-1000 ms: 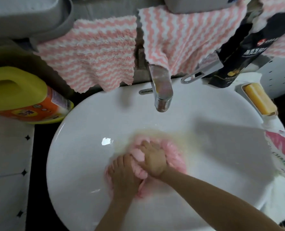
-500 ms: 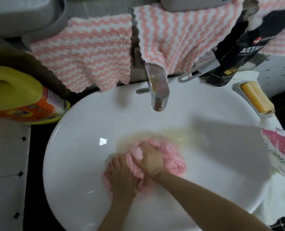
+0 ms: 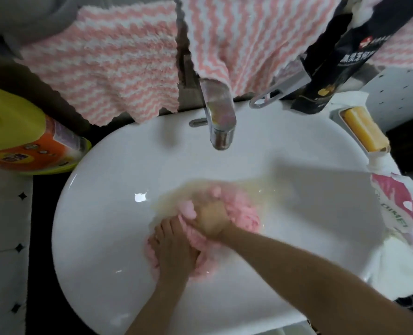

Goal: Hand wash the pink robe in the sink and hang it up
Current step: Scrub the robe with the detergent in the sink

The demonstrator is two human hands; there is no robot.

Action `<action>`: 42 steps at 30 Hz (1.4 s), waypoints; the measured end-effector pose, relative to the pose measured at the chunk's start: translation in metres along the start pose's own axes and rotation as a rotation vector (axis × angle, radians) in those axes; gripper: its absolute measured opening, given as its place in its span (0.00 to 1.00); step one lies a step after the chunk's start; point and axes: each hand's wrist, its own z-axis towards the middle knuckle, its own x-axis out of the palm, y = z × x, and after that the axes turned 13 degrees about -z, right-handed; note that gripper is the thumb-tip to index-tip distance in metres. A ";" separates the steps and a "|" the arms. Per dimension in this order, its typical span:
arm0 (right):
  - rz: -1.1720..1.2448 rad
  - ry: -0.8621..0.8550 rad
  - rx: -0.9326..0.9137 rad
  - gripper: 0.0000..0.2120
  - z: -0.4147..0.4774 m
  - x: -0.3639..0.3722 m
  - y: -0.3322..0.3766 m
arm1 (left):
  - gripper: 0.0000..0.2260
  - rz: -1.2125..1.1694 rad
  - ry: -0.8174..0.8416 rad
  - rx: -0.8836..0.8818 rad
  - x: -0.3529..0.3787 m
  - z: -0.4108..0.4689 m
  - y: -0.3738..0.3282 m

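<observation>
Both grips are closed on the pink robe [image 3: 245, 215]: the right hand [image 3: 212, 218] bunches a wad of it, and the left hand [image 3: 174, 247], touching it at 7 o'clock, clutches the rest. The robe lies balled in cloudy water in the white sink [image 3: 128, 165]. The faucet [image 3: 221, 119] stands at 12 o'clock, a detergent bottle [image 3: 19, 136] at 9 and a yellow soap bar [image 3: 365, 131] at 2.

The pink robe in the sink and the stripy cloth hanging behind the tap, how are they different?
The pink robe is plain pink; the stripy cloth has pink and white zigzags. The pink robe is scrunched in a wet heap in the sink under both hands, left hand and right hand; the stripy cloth hangs spread out, with nobody touching it. Both look soft and fluffy.
</observation>
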 end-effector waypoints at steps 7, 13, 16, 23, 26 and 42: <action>0.210 0.133 0.280 0.23 0.027 -0.036 -0.029 | 0.27 -0.157 0.200 0.031 -0.022 0.007 0.008; 0.587 0.236 0.684 0.13 0.024 -0.102 -0.094 | 0.22 -0.817 0.172 -0.197 -0.066 0.017 0.037; 0.192 -0.089 0.594 0.19 0.007 -0.121 -0.110 | 0.15 -1.085 -0.104 -0.457 -0.079 0.027 0.035; -0.351 0.279 -0.268 0.44 -0.050 -0.078 -0.104 | 0.21 -0.395 -0.036 0.058 -0.058 0.001 -0.013; -0.452 0.460 -0.248 0.57 -0.041 -0.064 -0.107 | 0.49 -0.008 0.313 0.106 -0.026 -0.004 -0.018; -0.124 0.724 -0.033 0.19 -0.003 -0.118 -0.090 | 0.28 -0.727 0.464 -0.112 -0.066 0.020 0.005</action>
